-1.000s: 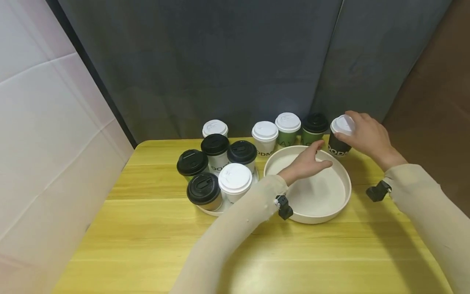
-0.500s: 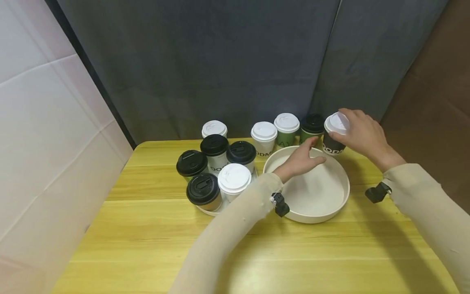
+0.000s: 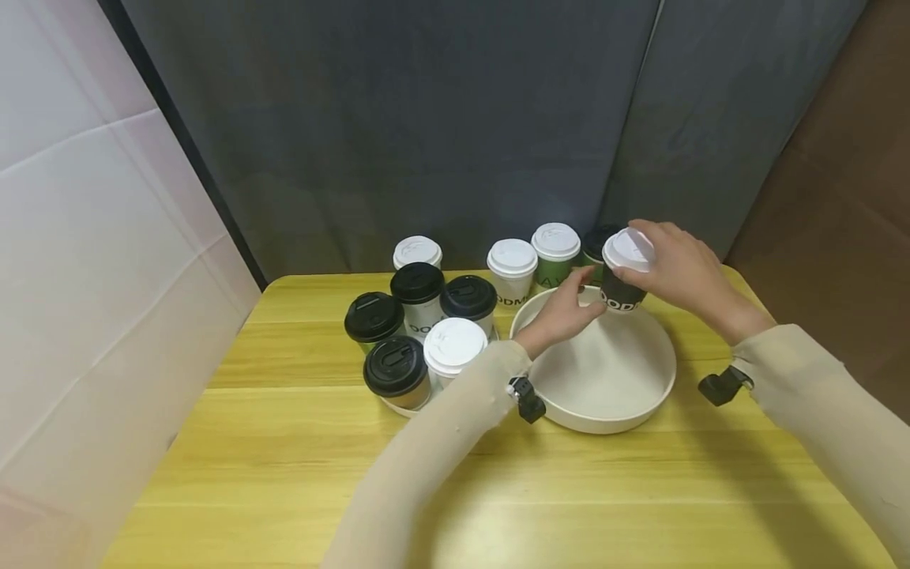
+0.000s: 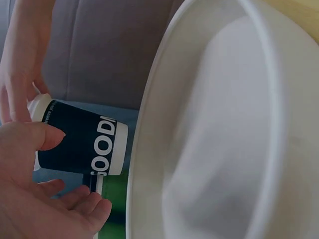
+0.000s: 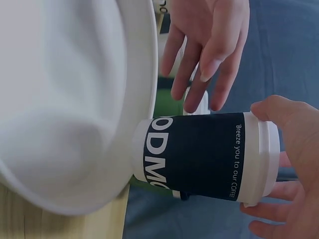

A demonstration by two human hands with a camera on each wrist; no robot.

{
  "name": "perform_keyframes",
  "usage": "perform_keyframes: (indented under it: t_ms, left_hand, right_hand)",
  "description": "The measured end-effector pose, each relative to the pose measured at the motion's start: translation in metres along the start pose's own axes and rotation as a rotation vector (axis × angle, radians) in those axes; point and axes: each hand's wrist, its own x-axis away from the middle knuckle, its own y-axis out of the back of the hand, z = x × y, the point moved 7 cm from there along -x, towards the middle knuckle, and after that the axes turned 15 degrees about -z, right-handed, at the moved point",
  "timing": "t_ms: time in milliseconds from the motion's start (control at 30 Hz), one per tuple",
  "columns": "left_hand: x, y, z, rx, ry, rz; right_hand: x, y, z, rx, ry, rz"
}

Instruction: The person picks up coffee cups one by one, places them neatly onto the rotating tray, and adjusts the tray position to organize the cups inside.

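Pinching the dark cup (image 5: 199,154) around its white lid (image 3: 626,247), your right hand (image 3: 681,269) sets the thumb on one side and the fingers on the other, a high grasp that probably suits an upright carry, since it leaves the base free to meet a surface. You hold that cup close to upright at the far rim of the tray (image 3: 604,375), in front of the black-lidded green cup (image 3: 595,246); whether base and rim touch, I cannot tell. Your left hand (image 3: 559,316) has its fingers released and spread, grasping nothing, just beside the dark cup; it is likely placed there to steady against tipping, though any contact is hard to make out. The tray sits on the worktop (image 3: 284,474) in front of you, a spot that seems handy for both hands. Behind it, the white cup (image 3: 512,273) and the white-lidded green cup (image 3: 554,273) stand upright near the back edge, perhaps to keep your reach free. To your left, bunched cups (image 3: 396,367) crowd the plate (image 3: 404,411), presumably packed close because it is small.
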Motion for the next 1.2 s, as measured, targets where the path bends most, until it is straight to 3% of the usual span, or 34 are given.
perform_keyframes:
  t_ms: [300, 533, 900, 1200]
  left_hand:
    - [0.009, 0.010, 0.002, 0.077, 0.006, -0.039]
    - [0.016, 0.023, 0.003, 0.116, 0.042, -0.110]
    - [0.033, 0.038, 0.008, 0.126, 0.133, -0.174]
    - [0.048, 0.048, 0.006, 0.149, 0.139, -0.197]
  right_hand:
    - [0.003, -0.007, 0.019, -0.032, 0.029, 0.019]
    - [0.004, -0.011, 0.034, -0.053, 0.035, 0.035]
    - [0.008, -0.018, 0.049, -0.097, 0.055, 0.024]
    - [0.016, -0.023, 0.062, -0.138, 0.091, -0.009]
